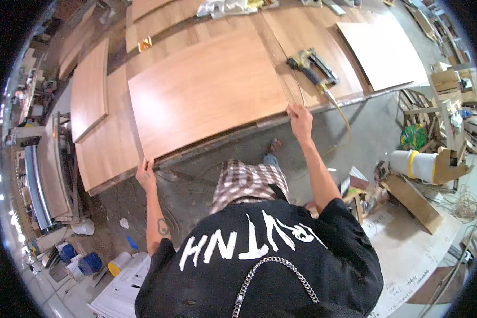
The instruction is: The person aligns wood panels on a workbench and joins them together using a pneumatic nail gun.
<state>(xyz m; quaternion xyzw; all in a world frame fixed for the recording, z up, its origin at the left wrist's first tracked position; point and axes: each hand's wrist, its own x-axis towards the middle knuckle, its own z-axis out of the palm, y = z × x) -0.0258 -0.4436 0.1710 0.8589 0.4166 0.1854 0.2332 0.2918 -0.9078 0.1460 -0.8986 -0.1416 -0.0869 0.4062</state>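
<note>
A large rectangular wood-grain panel [212, 90] lies on top of other boards on the workbench. My left hand [147, 174] is closed on its near left corner. At the near right corner, my right hand [300, 121] grips the same panel's edge, with the fingers curled at the rim. Just beyond my right hand lies a nail gun [314, 70], black and yellowish, with a yellow air hose [345, 117] hanging off the bench edge. The undersides of the fingers are partly hidden.
A smaller wood panel [91, 87] lies on the left, a white panel [379, 55] on the right. A small orange-and-white box [144, 43] and crumpled white plastic [230, 6] sit farther back. White buckets [416, 165] and a wooden board [412, 204] stand at the right.
</note>
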